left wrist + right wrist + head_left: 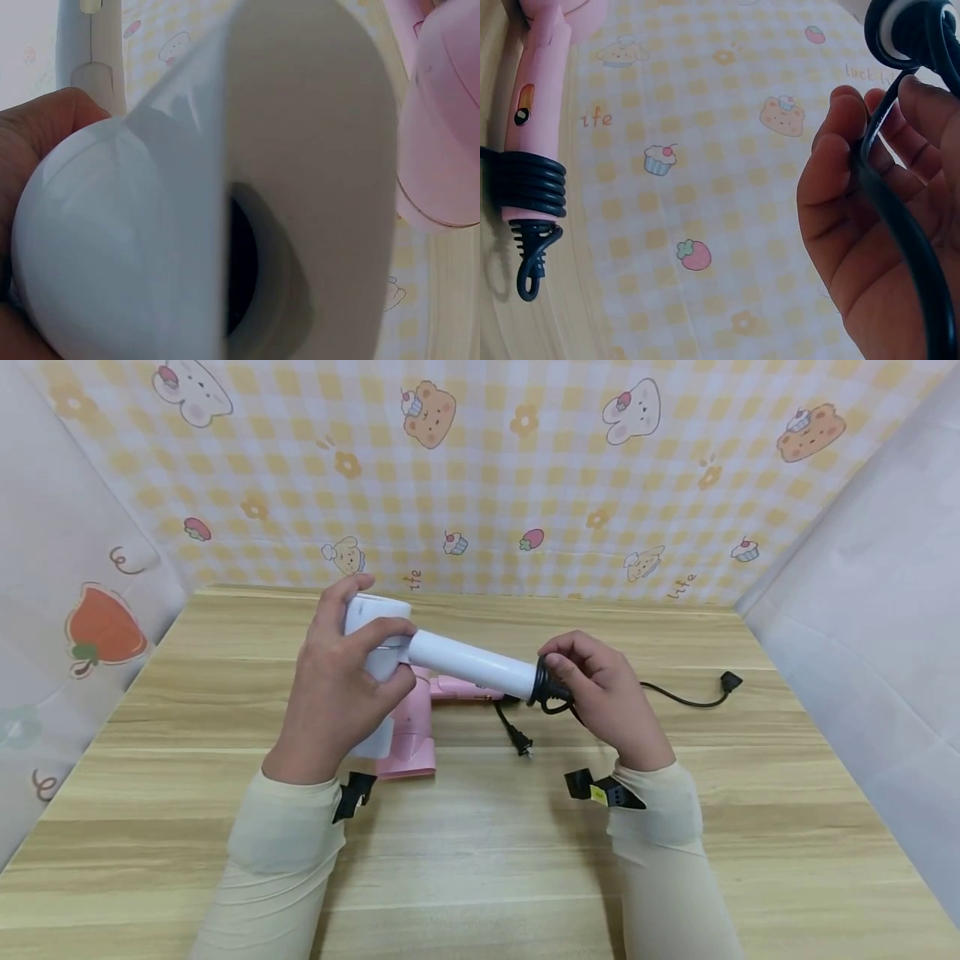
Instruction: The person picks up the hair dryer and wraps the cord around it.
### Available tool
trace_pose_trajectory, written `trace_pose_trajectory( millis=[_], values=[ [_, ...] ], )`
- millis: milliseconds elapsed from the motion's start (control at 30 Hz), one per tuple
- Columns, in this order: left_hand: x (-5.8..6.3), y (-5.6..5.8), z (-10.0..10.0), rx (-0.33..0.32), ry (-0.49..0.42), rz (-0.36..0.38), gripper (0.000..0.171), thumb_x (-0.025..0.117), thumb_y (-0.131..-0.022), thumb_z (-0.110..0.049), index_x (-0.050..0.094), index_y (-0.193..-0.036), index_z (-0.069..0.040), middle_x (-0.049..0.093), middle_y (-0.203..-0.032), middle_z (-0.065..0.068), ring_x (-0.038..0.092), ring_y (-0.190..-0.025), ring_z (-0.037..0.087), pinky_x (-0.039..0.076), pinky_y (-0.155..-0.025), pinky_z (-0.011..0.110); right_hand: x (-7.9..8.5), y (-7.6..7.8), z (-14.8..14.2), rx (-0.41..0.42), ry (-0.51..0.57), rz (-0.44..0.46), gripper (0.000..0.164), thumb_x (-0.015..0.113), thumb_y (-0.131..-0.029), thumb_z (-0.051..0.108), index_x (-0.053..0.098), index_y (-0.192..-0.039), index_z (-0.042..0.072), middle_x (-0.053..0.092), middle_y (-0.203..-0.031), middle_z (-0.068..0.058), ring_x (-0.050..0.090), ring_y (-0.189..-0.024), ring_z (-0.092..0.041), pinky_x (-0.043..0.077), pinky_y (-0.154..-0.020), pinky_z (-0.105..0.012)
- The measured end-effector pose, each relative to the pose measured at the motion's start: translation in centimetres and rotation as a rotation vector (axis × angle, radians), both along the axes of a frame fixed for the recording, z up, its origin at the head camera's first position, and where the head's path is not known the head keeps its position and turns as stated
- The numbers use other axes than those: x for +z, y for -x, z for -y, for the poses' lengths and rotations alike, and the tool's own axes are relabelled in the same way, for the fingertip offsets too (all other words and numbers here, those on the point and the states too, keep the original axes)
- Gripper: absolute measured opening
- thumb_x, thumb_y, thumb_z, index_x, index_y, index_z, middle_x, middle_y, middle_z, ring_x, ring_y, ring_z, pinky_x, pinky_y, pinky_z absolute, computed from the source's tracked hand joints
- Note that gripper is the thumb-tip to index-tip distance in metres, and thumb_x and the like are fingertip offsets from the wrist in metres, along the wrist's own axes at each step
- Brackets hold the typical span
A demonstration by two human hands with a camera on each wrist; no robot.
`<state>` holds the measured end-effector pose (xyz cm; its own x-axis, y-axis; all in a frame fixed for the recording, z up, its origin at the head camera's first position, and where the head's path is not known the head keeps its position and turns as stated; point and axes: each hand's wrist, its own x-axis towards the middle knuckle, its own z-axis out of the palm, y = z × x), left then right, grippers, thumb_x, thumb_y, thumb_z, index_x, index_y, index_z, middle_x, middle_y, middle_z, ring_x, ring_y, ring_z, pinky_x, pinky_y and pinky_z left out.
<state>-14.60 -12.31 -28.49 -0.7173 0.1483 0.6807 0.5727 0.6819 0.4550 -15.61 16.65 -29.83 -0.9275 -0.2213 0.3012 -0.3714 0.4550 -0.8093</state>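
Note:
My left hand (318, 697) grips the head of a white hair dryer (472, 665), with its handle slanting down to the right. In the left wrist view the dryer's wide flat nozzle (322, 97) hides most of the hand. At the handle's end a black cord (542, 683) is wound in several loops. My right hand (611, 697) pinches that cord between thumb and fingers; in the right wrist view the cord (900, 225) runs across the palm. Behind the white dryer lies a pink hair dryer (411, 735), its own black cord (529, 184) coiled round its handle.
A two-prong plug (519, 741) from the pink dryer's side lies on the wooden table (465, 877). Farther right, a cord ends in a black plug (731, 681). A yellow-checked patterned backdrop (480, 468) stands along the table's back edge, with pale panels at both sides.

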Motion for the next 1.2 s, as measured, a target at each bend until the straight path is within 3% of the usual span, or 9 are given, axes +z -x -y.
trace_pose_trajectory(
  millis=[167,400,500,700,900,967,1067,1200],
  values=[
    [0.0,-0.2,-0.1,0.005,-0.051,0.011,0.029,0.077,-0.069,0.0,0.075,-0.097,-0.01,0.041,-0.146,0.017,0.048,-0.12,0.038,0.045,-0.086,0.051,-0.3,0.1,0.1,0.024,0.008,0.033,0.02,0.054,-0.103,0.018,0.068,-0.108,0.004,0.068,-0.098,-0.007,0.061,-0.082,-0.02,0.049,-0.072,-0.03],
    [0.2,-0.5,-0.4,0.069,-0.108,0.065,0.031,0.076,-0.072,0.001,0.075,-0.101,-0.009,0.038,-0.148,0.012,0.047,-0.119,0.036,0.05,-0.084,0.055,-0.6,0.1,0.7,0.017,0.01,0.077,0.019,0.053,-0.099,0.001,0.07,-0.106,0.006,0.067,-0.084,-0.012,0.062,-0.07,-0.025,0.05,-0.062,-0.034],
    [0.3,-0.6,-0.4,0.099,-0.126,0.093,0.032,0.076,-0.072,0.002,0.076,-0.103,-0.009,0.037,-0.149,0.01,0.046,-0.121,0.036,0.05,-0.085,0.056,-0.6,0.1,1.0,0.026,-0.01,0.08,0.018,0.052,-0.101,0.006,0.07,-0.097,0.007,0.067,-0.08,-0.012,0.062,-0.067,-0.024,0.047,-0.058,-0.034],
    [0.2,-0.7,-0.5,0.117,-0.164,0.117,0.032,0.074,-0.073,0.002,0.075,-0.103,-0.008,0.036,-0.149,0.009,0.046,-0.123,0.034,0.049,-0.084,0.052,-0.7,-0.1,1.5,0.02,-0.044,0.082,0.018,0.058,-0.1,0.012,0.071,-0.092,0.004,0.066,-0.077,-0.007,0.06,-0.064,-0.022,0.047,-0.059,-0.033],
    [0.0,-0.4,-0.5,0.139,-0.19,0.101,0.03,0.072,-0.073,0.002,0.075,-0.101,-0.008,0.037,-0.146,0.013,0.046,-0.122,0.034,0.046,-0.081,0.047,-0.8,-0.2,1.6,0.057,-0.131,0.042,0.021,0.058,-0.1,0.015,0.07,-0.086,0.005,0.059,-0.066,-0.004,0.044,-0.052,-0.019,0.035,-0.048,-0.029],
    [-0.1,-0.4,-0.4,0.153,-0.193,0.106,0.031,0.071,-0.073,0.001,0.075,-0.102,-0.008,0.037,-0.146,0.013,0.046,-0.122,0.035,0.045,-0.081,0.048,-0.8,-0.2,1.7,0.077,-0.156,0.037,0.018,0.059,-0.1,0.015,0.073,-0.091,0.007,0.058,-0.066,-0.004,0.043,-0.05,-0.018,0.035,-0.046,-0.029],
    [-0.3,-0.3,-0.4,0.169,-0.195,0.115,0.031,0.071,-0.073,0.001,0.075,-0.102,-0.009,0.037,-0.147,0.014,0.046,-0.121,0.036,0.044,-0.082,0.048,-0.7,-0.2,1.8,0.101,-0.181,0.046,0.018,0.059,-0.1,0.016,0.076,-0.1,0.008,0.063,-0.073,-0.003,0.041,-0.049,-0.014,0.035,-0.045,-0.028],
    [-0.6,-0.1,-0.4,0.181,-0.187,0.115,0.031,0.072,-0.073,0.001,0.075,-0.102,-0.008,0.037,-0.147,0.015,0.045,-0.122,0.038,0.043,-0.084,0.049,-0.7,-0.1,1.8,0.124,-0.216,0.049,0.022,0.06,-0.099,0.016,0.075,-0.11,0.004,0.072,-0.098,-0.007,0.032,-0.045,-0.011,0.031,-0.045,-0.026]
  ],
)
